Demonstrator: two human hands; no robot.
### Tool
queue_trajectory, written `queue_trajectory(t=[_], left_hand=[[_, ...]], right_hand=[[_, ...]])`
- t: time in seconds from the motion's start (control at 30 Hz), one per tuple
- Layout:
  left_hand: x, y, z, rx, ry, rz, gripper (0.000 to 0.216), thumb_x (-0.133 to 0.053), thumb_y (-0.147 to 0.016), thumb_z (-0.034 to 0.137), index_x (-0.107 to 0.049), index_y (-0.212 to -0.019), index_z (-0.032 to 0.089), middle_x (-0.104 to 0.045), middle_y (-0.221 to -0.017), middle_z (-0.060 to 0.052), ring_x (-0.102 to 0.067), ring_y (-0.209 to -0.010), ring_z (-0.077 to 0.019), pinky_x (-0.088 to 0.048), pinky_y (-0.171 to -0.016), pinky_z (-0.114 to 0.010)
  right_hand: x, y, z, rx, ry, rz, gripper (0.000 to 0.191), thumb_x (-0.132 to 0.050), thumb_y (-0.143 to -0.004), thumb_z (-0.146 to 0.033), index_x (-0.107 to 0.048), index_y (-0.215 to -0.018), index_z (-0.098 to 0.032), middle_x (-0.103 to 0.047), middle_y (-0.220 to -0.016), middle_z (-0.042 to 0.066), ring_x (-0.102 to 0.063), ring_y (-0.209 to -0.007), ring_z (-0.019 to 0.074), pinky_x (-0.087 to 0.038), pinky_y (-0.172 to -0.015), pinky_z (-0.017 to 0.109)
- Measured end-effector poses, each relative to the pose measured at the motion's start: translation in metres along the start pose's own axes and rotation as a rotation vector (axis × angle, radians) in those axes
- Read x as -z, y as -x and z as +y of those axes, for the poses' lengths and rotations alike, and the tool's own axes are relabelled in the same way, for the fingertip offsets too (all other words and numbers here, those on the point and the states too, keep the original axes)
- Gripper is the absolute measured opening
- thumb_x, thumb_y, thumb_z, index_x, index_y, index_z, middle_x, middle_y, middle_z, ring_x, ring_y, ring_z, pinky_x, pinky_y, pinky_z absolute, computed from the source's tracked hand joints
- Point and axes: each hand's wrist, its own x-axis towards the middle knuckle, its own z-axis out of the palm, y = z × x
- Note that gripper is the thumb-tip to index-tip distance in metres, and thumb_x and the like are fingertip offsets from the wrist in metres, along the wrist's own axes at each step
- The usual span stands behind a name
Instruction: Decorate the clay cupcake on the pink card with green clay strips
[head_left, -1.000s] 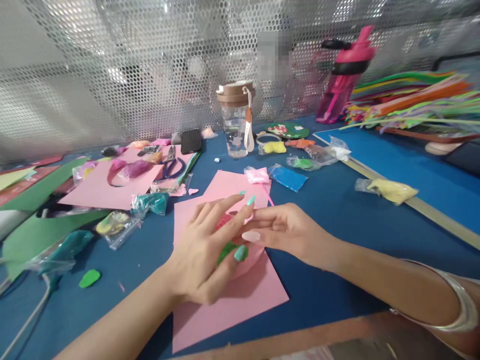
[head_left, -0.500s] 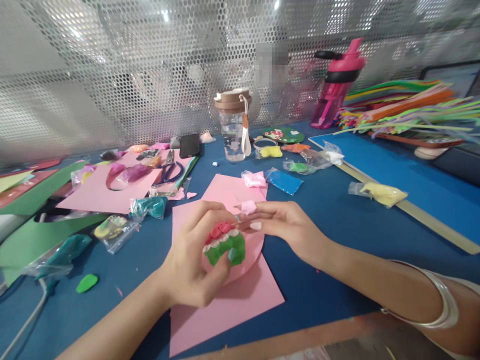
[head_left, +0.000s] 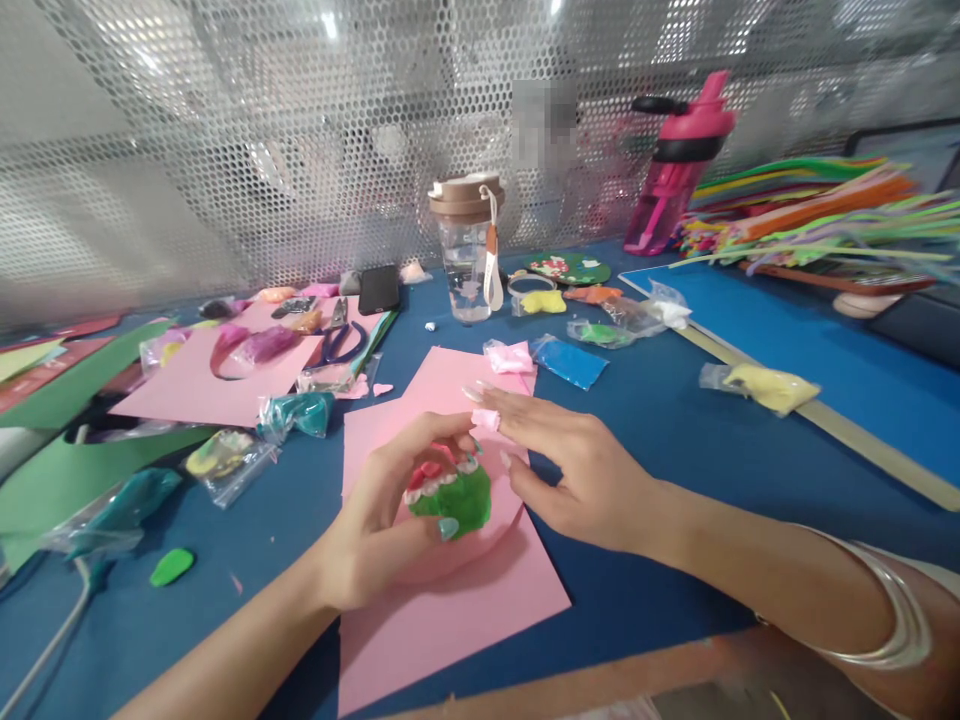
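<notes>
My left hand (head_left: 397, 500) curls around a green clay piece (head_left: 463, 500) with a white scalloped band and red clay on top, thumb pressed on its green front. Close to its right side, my right hand (head_left: 562, 450) has its fingers stretched forward and its thumb lowered. A small pale pink clay lump (head_left: 486, 419) shows at the right fingers and seems held between them; the exact grip is partly hidden. Beneath both hands lies pink paper (head_left: 450, 640), with a rounded pink shape (head_left: 484, 550) partly covered by the left hand.
Behind the paper stand a clear cup (head_left: 469, 250) and a pink bottle (head_left: 679, 170). Left are scissors (head_left: 341, 335), cut pink paper (head_left: 165, 390) and a flattened green clay bit (head_left: 172, 567). Bagged yellow clay (head_left: 772, 387) lies on a ruler (head_left: 885, 455) at right.
My right hand has rotated, its fingers now reaching farther forward and its thumb apart from them. The pink lump has shifted slightly left. My left thumb has slid a little left and down.
</notes>
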Motion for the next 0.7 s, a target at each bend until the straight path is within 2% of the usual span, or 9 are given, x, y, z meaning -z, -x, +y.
queue_trajectory(t=[0.13,0.2,0.3,0.4,0.47,0.57,0.7], left_hand=[[-0.001,-0.003,0.004,0.032,0.057,-0.018,0.053,-0.053,-0.068,0.017,-0.053,-0.121,0.021,-0.058,-0.106,-0.009,-0.056,-0.089,-0.0207,-0.048,-0.076,-0.034],[-0.002,-0.005,0.006,0.041,-0.016,0.053,0.039,-0.052,-0.074,0.016,-0.061,-0.112,0.022,-0.063,-0.094,-0.007,-0.059,-0.081,-0.0177,-0.049,-0.069,-0.030],[-0.004,-0.006,0.006,-0.045,-0.318,0.229,0.026,-0.052,-0.079,0.013,-0.066,-0.099,0.020,-0.064,-0.076,-0.003,-0.058,-0.069,-0.0134,-0.047,-0.062,-0.025],[-0.007,-0.006,0.005,-0.257,-0.673,0.349,0.029,-0.059,-0.076,0.014,-0.062,-0.105,0.018,-0.063,-0.087,-0.005,-0.058,-0.077,-0.0142,-0.048,-0.069,-0.027],[-0.009,-0.007,0.006,-0.376,-0.833,0.359,0.033,-0.062,-0.076,0.017,-0.058,-0.109,0.017,-0.060,-0.096,-0.007,-0.057,-0.086,-0.0162,-0.048,-0.075,-0.029],[-0.010,-0.009,0.006,-0.517,-0.955,0.312,0.032,-0.063,-0.077,0.019,-0.056,-0.108,0.017,-0.061,-0.095,-0.008,-0.056,-0.088,-0.0179,-0.049,-0.076,-0.031],[-0.007,-0.010,0.002,-0.609,-0.939,0.181,0.024,-0.060,-0.079,0.013,-0.057,-0.102,0.013,-0.065,-0.082,-0.007,-0.057,-0.078,-0.0165,-0.050,-0.069,-0.029]], right_hand=[[0.004,-0.001,-0.003,-0.274,-0.231,0.005,0.024,-0.049,-0.086,-0.023,-0.068,-0.099,-0.017,-0.064,-0.112,0.005,-0.059,-0.106,0.0218,-0.049,-0.090,0.031],[0.005,-0.003,-0.003,-0.447,-0.362,0.063,0.026,-0.047,-0.089,-0.031,-0.070,-0.092,-0.019,-0.068,-0.102,0.003,-0.061,-0.101,0.0214,-0.049,-0.086,0.030],[0.003,-0.006,0.000,-0.611,-0.660,0.172,0.026,-0.051,-0.087,-0.035,-0.070,-0.089,-0.018,-0.070,-0.091,0.003,-0.064,-0.091,0.0186,-0.049,-0.084,0.030],[0.000,-0.007,0.002,-0.612,-0.983,0.085,0.031,-0.049,-0.087,-0.039,-0.070,-0.088,-0.017,-0.071,-0.086,0.004,-0.065,-0.083,0.0170,-0.050,-0.082,0.031],[0.000,-0.006,0.002,-0.586,-1.101,-0.023,0.038,-0.044,-0.089,-0.045,-0.070,-0.090,-0.018,-0.070,-0.087,0.005,-0.065,-0.084,0.0173,-0.049,-0.082,0.032],[0.001,-0.002,-0.003,-0.528,-1.180,-0.185,0.043,-0.041,-0.087,-0.054,-0.068,-0.096,-0.022,-0.069,-0.093,0.003,-0.064,-0.089,0.0179,-0.048,-0.085,0.035],[0.003,0.001,-0.009,-0.477,-1.201,-0.337,0.051,-0.036,-0.086,-0.060,-0.068,-0.098,-0.022,-0.067,-0.100,0.005,-0.061,-0.097,0.0197,-0.045,-0.090,0.037]])
